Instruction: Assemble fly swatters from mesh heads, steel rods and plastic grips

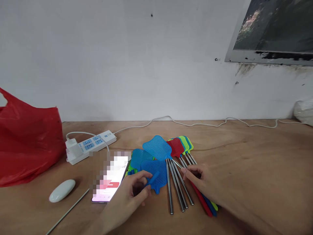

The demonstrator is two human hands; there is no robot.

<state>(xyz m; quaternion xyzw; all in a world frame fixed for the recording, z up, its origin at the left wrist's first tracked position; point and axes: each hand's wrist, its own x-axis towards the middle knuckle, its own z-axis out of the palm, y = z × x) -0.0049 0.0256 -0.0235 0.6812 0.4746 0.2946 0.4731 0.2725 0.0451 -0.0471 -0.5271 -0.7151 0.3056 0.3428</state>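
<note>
My left hand pinches a short blue plastic handle above a pile of loose fly swatter heads. In my right hand is the metal rod of a fly swatter, whose light blue mesh head points up to the left. Under the handle lies a darker blue swatter head, with a teal one behind it. Several bare metal rods lie between the hands. Beneath and beyond my right hand are swatters with a red head and yellow-green heads; their coloured handles stick out below.
A lit phone lies left of the pile, its screen partly blurred. Farther left are a white power strip with a plug, a smooth white oval object and a red plastic bag. A white cable runs along the wall.
</note>
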